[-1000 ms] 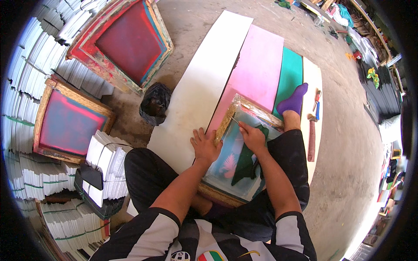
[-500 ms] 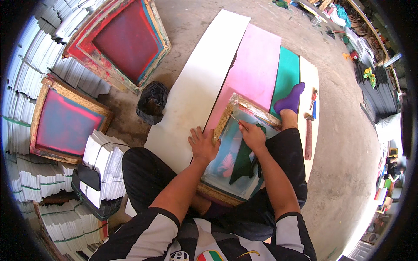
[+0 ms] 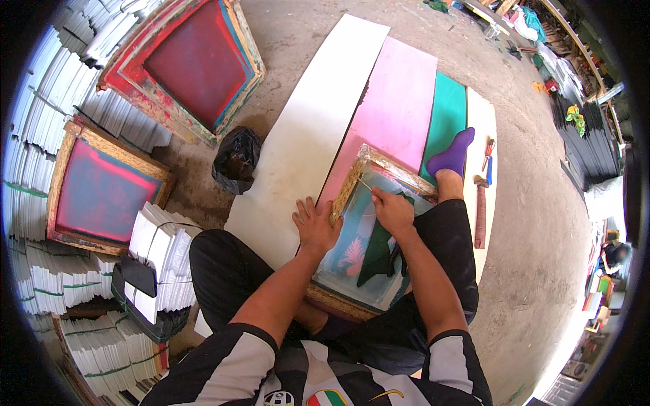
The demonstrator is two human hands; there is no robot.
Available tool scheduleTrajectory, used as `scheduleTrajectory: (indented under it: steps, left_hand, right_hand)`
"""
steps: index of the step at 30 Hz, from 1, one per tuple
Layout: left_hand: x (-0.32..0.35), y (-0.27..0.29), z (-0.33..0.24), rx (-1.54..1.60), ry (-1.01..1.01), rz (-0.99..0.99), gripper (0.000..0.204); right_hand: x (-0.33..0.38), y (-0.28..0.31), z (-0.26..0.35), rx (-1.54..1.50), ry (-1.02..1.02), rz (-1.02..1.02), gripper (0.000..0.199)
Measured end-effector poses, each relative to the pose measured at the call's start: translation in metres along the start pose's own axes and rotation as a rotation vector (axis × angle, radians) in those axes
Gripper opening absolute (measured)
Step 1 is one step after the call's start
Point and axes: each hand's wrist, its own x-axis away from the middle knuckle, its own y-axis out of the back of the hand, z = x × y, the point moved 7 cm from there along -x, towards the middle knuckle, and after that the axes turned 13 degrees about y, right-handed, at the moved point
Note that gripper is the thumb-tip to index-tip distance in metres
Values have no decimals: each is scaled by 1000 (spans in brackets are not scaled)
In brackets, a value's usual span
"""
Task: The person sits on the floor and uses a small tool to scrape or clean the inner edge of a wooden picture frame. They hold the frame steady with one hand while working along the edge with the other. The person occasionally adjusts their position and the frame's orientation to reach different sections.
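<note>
A wooden screen-printing frame (image 3: 318,295) lies tilted across my lap, its mesh bluish with a pale pink leaf shape. My left hand (image 3: 317,225) is flat with fingers spread, its thumb side against the frame's left rail and its fingers over the white sheet. Pinched in my right hand (image 3: 393,210) is a thin metal-shafted tool (image 3: 364,183); its tip reaches the inner edge near the frame's far left corner. My fingers cover its handle, so I cannot tell its exact kind. A dark green shape (image 3: 374,260) shows within the frame, under my right forearm.
White (image 3: 318,88), pink (image 3: 393,101) and green sheets (image 3: 447,108) lie on the floor. A hammer (image 3: 481,213) and a screwdriver (image 3: 488,155) rest at right. Left are a black bag (image 3: 237,159), two more screen frames (image 3: 193,71) and paper stacks (image 3: 169,264).
My right hand has shifted very slightly at the frame's corner, with the tool still in it. At the far right edge, another person has come further into view.
</note>
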Motion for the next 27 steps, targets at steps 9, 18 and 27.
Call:
scheduleTrajectory:
  steps: [9, 18, 27]
  left_hand:
    - [0, -4, -4, 28, -10, 8, 65]
    - [0, 0, -6, 21, 9, 56, 65]
    - [0, 5, 2, 21, 19, 15, 65]
  right_hand:
    - [-5, -19, -10, -37, 36, 14, 35]
    - [-14, -60, -57, -435, 101, -105, 36]
    - [-1, -36, -21, -262, 60, -128, 42]
